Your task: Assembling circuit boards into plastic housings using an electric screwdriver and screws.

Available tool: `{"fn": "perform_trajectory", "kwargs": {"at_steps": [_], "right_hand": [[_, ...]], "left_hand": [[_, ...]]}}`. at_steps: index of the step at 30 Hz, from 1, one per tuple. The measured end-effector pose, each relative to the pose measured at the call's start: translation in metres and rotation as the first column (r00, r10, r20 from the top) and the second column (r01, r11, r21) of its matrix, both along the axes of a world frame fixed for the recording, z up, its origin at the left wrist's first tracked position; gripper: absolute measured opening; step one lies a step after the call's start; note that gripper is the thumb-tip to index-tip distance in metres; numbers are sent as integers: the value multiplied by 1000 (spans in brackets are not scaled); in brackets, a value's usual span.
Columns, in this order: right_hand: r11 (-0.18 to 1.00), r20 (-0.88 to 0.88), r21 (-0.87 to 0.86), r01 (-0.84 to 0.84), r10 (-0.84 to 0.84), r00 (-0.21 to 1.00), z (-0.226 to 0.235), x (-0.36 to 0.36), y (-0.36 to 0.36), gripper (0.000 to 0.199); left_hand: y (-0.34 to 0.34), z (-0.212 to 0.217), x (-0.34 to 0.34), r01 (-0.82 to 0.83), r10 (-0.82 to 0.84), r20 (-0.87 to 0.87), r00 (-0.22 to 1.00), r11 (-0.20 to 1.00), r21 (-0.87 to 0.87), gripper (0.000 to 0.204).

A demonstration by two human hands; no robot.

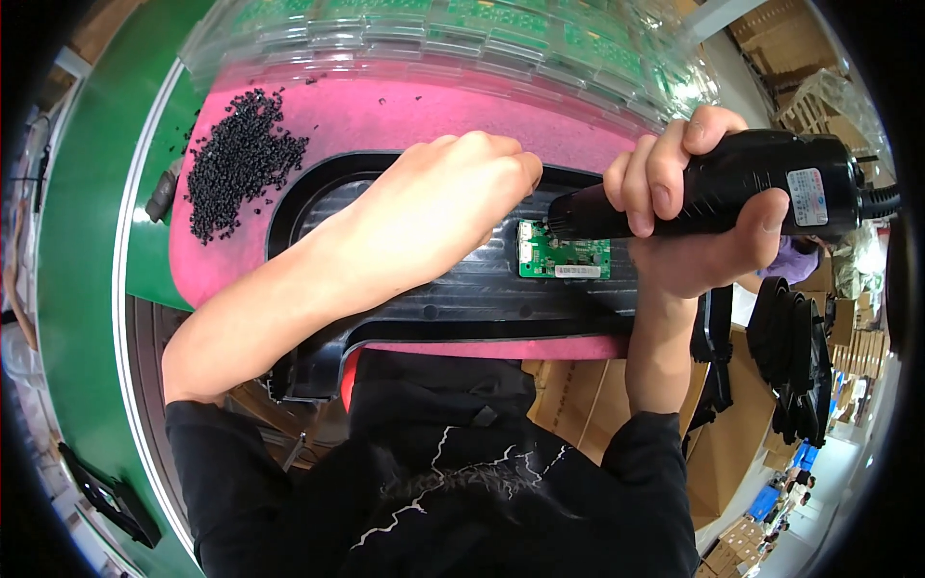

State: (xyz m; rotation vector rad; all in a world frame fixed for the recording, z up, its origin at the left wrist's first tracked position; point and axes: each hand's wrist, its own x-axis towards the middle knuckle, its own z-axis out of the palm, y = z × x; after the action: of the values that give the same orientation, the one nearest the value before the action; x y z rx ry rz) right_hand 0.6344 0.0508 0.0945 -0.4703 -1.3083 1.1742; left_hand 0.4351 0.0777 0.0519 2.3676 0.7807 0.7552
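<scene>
Running down the far left is a green conveyor belt (77,289), and just beside it a pink foam pad (385,116) carries a heap of small black screws (241,159) near its left end. On the pad lies a black plastic housing (462,299), long and ribbed. The left hand (453,193) rests knuckles-up on the housing, its fingers curled down against the part just left of a small green circuit board (564,255); whether anything is pinched under the fingertips cannot be told. The circuit board sits in the housing's middle recess. The right hand (694,222) is wrapped tight around a black electric screwdriver (732,183), whose tip meets the board's upper left corner. Clear trays of green boards (462,34) stand behind the pad.
</scene>
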Motion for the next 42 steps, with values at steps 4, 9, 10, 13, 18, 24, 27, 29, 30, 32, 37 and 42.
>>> {"fn": "perform_trajectory", "kwargs": {"at_steps": [4, 9, 10, 13, 18, 24, 27, 29, 30, 32, 37, 42], "right_hand": [[995, 93, -38, 96, -92, 991, 4, -8, -5, 68], [1000, 55, 20, 11, -12, 998, -1, -2, 1, 64], [1000, 56, 18, 8, -9, 998, -1, -3, 1, 64], [999, 39, -42, -15, 16, 999, 2, -8, 2, 61], [998, 198, -68, 3, 10, 980, 3, -16, 5, 58], [995, 73, -43, 94, -91, 993, 2, -14, -7, 64], [994, -40, 108, 2, 2, 999, 11, 2, -15, 63], [988, -115, 153, 6, 12, 993, 24, 7, -23, 61], [991, -167, 134, 6, 17, 986, 27, 8, -27, 60], [988, -211, 152, 36, -4, 978, 28, 9, -30, 60], [977, -217, 203, 58, -13, 976, 30, 13, -36, 60], [987, -34, 121, -109, 114, 993, 24, 21, -27, 65]], "left_hand": [[-1, 2, -1, 12, -12, 18, 1000, 1000, 5, 12], [-2, 1, 0, 3, -3, 28, 1000, 1000, -5, 14], [-1, 1, 0, -1, 1, 23, 1000, 1000, -18, 14], [-1, -8, -1, 2, -8, 123, 992, 999, 54, 13], [-4, 0, -2, -10, 11, 45, 999, 1000, -17, 12], [-5, -3, -1, 19, -20, -17, 1000, 999, -50, 11], [-5, -1, 3, 67, -67, -11, 998, 997, -50, 13], [-4, 2, 8, 83, -83, 8, 997, 995, -53, 14], [-4, 4, 9, 83, -83, 1, 997, 995, -54, 14], [-4, 9, 9, 122, -84, 179, 980, 969, -216, 15], [-5, 9, 12, 124, -70, 201, 977, 956, -266, 14], [-3, 7, 15, 189, -159, 164, 973, 963, -189, 14]]}}
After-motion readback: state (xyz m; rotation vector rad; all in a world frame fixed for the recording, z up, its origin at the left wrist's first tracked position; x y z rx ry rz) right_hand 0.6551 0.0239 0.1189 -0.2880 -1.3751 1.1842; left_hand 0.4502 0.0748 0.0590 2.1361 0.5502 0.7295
